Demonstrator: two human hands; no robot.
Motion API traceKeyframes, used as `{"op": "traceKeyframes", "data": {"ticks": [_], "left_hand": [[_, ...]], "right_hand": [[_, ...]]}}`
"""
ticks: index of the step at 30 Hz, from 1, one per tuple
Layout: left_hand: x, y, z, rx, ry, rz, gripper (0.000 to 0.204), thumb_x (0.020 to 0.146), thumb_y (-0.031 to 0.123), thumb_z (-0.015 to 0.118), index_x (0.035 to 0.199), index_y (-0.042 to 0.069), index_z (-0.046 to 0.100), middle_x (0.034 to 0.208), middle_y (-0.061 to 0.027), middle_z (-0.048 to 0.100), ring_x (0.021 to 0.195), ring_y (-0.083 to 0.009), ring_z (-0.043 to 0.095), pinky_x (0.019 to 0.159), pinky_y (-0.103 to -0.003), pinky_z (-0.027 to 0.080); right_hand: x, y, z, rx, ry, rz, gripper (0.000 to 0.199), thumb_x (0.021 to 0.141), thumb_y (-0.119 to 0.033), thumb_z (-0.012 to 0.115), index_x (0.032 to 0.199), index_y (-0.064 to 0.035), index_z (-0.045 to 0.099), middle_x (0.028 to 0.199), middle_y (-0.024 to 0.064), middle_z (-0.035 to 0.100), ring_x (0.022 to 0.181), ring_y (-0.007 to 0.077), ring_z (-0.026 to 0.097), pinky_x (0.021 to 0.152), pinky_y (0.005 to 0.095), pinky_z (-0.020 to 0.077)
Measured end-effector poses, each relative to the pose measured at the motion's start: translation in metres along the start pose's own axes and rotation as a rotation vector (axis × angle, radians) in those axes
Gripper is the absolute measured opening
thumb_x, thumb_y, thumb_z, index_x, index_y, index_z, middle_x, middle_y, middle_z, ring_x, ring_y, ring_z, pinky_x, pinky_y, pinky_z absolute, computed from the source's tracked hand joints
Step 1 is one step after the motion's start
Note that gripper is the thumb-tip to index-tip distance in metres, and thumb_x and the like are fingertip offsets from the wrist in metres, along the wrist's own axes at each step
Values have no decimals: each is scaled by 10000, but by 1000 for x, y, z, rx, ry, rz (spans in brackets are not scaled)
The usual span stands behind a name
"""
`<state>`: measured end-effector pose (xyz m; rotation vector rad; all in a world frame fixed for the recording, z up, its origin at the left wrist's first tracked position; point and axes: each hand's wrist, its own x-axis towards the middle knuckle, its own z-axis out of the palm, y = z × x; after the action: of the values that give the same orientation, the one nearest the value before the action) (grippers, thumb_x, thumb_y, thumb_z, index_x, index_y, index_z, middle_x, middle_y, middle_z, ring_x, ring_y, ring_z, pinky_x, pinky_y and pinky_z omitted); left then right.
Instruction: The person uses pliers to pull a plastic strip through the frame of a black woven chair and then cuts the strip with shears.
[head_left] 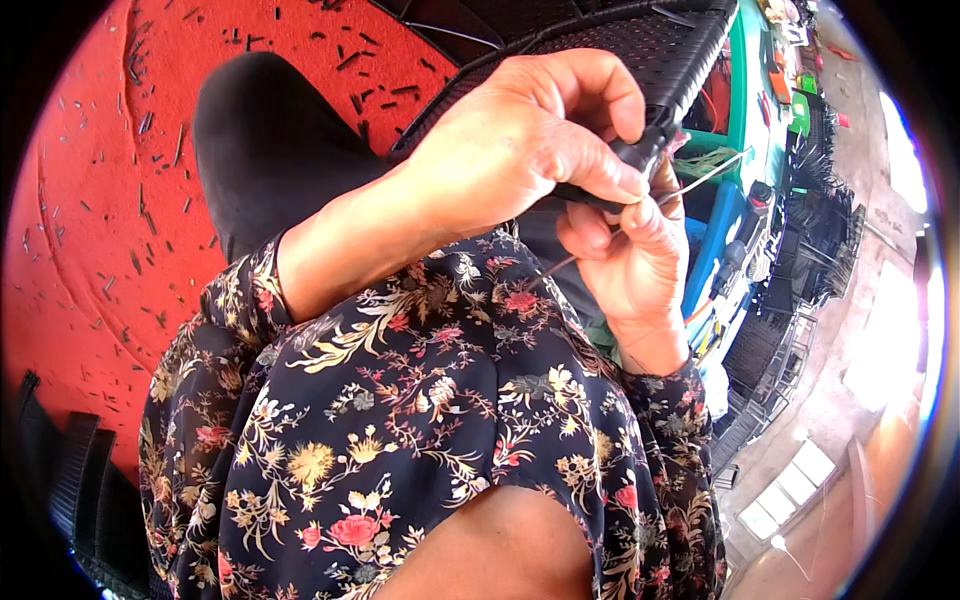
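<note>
A black woven wicker panel [600,70] with a thick wrapped rim lies ahead of me, its near corner [648,143] right at my fingers. My left hand [530,135] bends over that corner, thumb and fingers closed in a pinch. Just below, my right hand [635,255] is closed too, its thumb and forefinger meeting the left thumb tip. A thin pale strand [705,180] passes through both pinches, one end sticking out to the right and the other trailing toward my lap. Fingers cover the exact spot where it meets the rim.
A red floor covering [90,200] strewn with short black scraps spreads to the left. A green-edged table or tray [742,90] and a blue bin edge [712,240] stand at the right, with small tools and bits. Black woven pieces [75,480] are at the lower left.
</note>
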<state>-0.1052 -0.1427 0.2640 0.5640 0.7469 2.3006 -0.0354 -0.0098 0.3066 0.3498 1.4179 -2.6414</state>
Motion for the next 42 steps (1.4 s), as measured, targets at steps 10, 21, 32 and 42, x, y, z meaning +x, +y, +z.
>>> {"op": "traceKeyframes", "data": {"ticks": [10,21,32,42], "left_hand": [[7,-9,-7,38,-31,44,192,731,2,607,902,38,526,824,11,542,775,-57,520,676,-176,408],[19,-25,-18,-127,-170,11,253,687,-61,546,925,23,546,897,-7,545,850,-86,504,772,-205,400],[20,-33,-13,126,-232,-26,205,707,-55,613,895,17,572,861,4,547,833,-69,490,743,-200,398],[20,-29,-14,283,-276,116,172,714,0,650,823,18,518,831,6,486,790,-67,462,688,-223,382]], "right_hand": [[-4,-30,17,-283,134,144,174,766,-46,603,914,-20,516,794,73,582,597,169,573,426,202,376],[-2,-58,38,-624,293,352,258,754,-102,603,946,26,486,782,79,548,589,134,553,405,186,344],[-5,-73,43,-833,319,479,291,818,-85,531,1088,-13,450,887,97,563,610,126,516,413,167,358],[-15,-64,2,-256,100,285,372,837,-289,577,1050,-8,458,889,147,588,664,204,566,430,205,363]]}}
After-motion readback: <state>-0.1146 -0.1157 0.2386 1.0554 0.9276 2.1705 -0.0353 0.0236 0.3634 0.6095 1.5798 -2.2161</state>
